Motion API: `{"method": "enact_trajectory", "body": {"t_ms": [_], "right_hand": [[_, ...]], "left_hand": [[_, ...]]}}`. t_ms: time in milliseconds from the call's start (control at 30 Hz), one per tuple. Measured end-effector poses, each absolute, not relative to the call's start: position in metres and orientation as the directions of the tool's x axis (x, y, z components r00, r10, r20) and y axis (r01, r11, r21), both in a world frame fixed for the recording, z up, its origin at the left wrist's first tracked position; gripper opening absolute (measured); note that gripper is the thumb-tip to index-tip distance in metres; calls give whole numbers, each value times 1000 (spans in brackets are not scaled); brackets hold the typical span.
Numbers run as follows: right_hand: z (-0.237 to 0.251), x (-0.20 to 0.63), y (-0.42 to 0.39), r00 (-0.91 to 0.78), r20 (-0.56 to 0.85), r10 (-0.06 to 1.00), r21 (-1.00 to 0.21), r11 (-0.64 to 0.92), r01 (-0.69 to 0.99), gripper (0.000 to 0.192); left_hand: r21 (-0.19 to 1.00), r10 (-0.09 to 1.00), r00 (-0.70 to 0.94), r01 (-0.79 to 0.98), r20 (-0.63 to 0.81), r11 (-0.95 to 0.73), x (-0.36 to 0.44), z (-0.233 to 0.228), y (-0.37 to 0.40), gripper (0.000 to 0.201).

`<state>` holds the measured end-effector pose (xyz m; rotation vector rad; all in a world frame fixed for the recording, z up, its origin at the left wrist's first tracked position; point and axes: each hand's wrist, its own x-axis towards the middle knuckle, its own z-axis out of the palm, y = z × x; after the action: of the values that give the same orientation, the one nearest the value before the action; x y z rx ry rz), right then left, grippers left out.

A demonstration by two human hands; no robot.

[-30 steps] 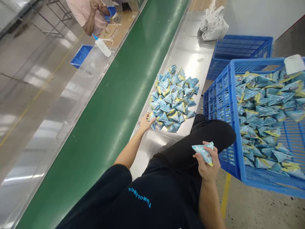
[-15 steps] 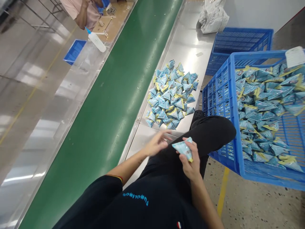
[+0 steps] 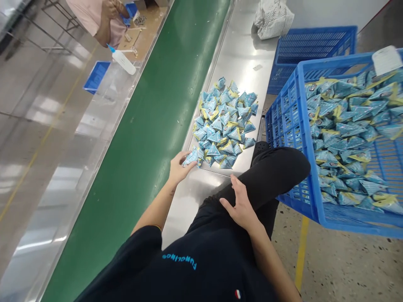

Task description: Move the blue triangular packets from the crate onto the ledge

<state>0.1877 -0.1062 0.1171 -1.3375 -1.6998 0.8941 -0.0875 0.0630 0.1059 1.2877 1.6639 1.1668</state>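
Observation:
My left hand [image 3: 179, 168] has its thumb and fingers around a blue pyramid-shaped packet [image 3: 192, 157] at the near left corner of a pile. The pile [image 3: 225, 121] is made of many such light blue packets with yellow edges, lying on a metal tabletop [image 3: 206, 191]. Over my black-trousered thigh, my right hand [image 3: 241, 205] is open and holds nothing, its thumb spread away from the fingers.
Left of the metal top runs a green conveyor belt [image 3: 135, 138]. A blue crate [image 3: 310, 155] full of like packets stands at my right, with another blue crate [image 3: 315, 48] behind. Across the belt are a white bottle [image 3: 124, 62] and a person [image 3: 94, 19] at work.
The packet that was in my right hand has passed to my left, which has moved up and left to the pile's edge. My right hand has emptied and opened.

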Motion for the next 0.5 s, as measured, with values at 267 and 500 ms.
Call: {"method": "enact_trajectory", "body": {"t_ms": [267,500], "right_hand": [[113,187,-106,-123,96,988,-916,136,377,65],[115,190,-104,-113,110,987,-917,145,371,54]], "left_hand": [[749,983,-38,653,179,-111,-66,99,106,42],[698,993,63,707,99,-114,-28,97,185,47]]}}
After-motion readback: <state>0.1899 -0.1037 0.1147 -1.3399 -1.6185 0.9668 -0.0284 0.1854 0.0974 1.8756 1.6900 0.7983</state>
